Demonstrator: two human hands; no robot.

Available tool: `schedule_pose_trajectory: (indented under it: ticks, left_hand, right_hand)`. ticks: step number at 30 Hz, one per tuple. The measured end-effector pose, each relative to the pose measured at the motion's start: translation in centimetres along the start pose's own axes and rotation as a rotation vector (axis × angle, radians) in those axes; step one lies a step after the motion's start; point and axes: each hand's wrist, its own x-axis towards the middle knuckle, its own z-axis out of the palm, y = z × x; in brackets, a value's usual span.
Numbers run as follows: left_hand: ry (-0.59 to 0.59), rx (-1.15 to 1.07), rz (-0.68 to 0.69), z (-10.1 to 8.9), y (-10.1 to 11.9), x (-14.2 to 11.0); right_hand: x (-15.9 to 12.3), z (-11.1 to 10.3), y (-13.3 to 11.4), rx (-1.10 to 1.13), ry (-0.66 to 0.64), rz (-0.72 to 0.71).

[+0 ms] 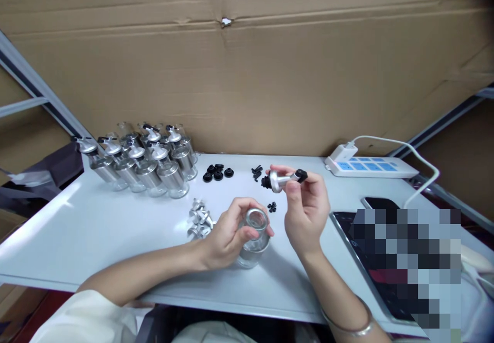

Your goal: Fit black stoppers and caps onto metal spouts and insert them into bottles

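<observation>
My left hand (235, 229) is closed around the neck of a glass bottle (252, 253) with a metal band, standing on the table near its front edge. The bottle's mouth is uncovered and faces up. In my right hand (309, 214) is a silver pourer spout (280, 181), held sideways between thumb and fingers above and to the right of the bottle. The spout has a ribbed black stopper at its left end and a black flip cap at its right end. It is apart from the bottle.
Several bottles with spouts (146, 170) stand at the back left. Loose silver spout parts (199, 219), black stoppers (218, 173), black caps (257, 172) and tiny black pieces (272, 207) lie mid-table. A power strip (370, 167), a phone (380, 203) and a tablet (355, 245) lie right.
</observation>
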Motion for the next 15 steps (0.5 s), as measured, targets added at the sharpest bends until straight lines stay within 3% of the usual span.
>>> schedule_pose_trajectory:
  ticks: [6,11,15]
  left_hand:
    - [-0.033,0.044,-0.009,0.0,-0.5,0.1]
    - [-0.149,0.135,-0.061,0.0,-0.5,0.1]
    - [-0.251,0.187,-0.161,-0.8,0.9,1.0]
  right_hand:
    - [-0.2,-0.1,-0.4,0.029,-0.019,0.008]
    - [-0.6,0.0,-0.6,0.099,-0.004,0.032]
    - [-0.6,-0.3,-1.1,0.163,-0.052,0.102]
